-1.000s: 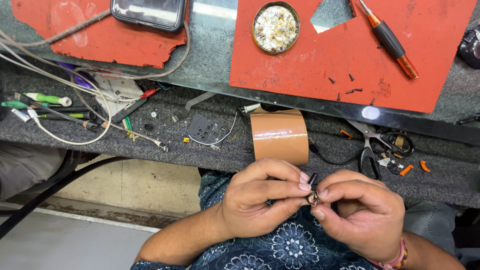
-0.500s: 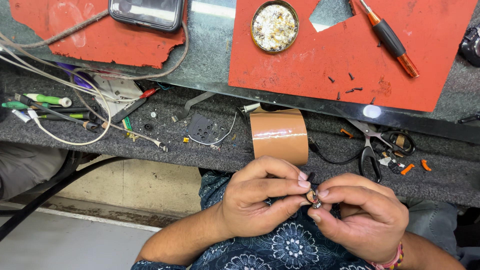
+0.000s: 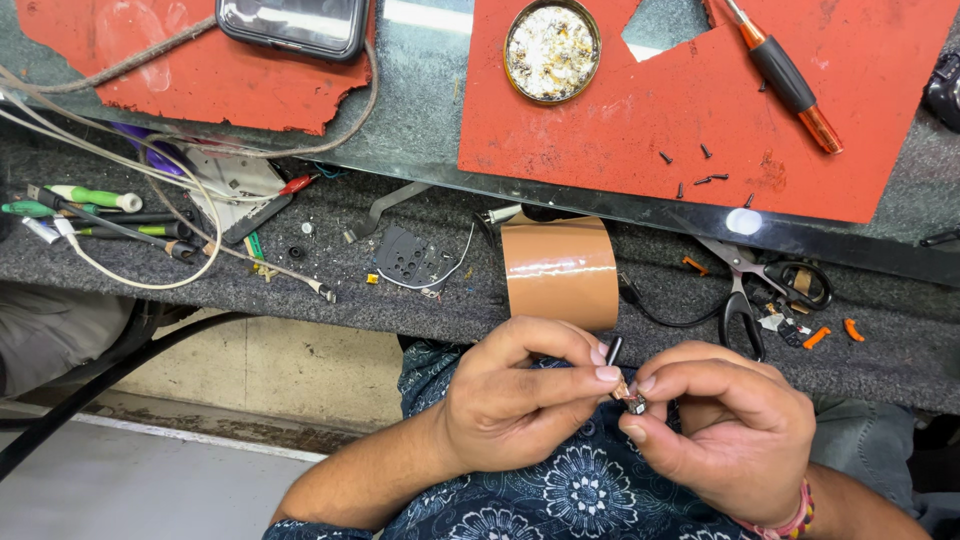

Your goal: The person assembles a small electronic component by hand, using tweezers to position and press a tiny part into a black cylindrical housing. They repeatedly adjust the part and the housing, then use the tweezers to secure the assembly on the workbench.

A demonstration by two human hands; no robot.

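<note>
Two hands pinched one tiny connector part [image 3: 631, 398] just above the lap; the left hand [image 3: 520, 400] closed thumb and fingers on its tip, the right hand [image 3: 725, 435] curled tight around its body; it looked light, stiff and fragile, best gripped by its edges; beyond lay a dark cluttered bench [image 3: 450, 300], tape roll [image 3: 560, 270], scissors [image 3: 745, 285] and red mats [image 3: 600, 140].

a dark rectangular phone screen [image 3: 292, 22] lies at the counter's [image 3: 420, 110] far edge, on a red mat [image 3: 180, 75].
</note>
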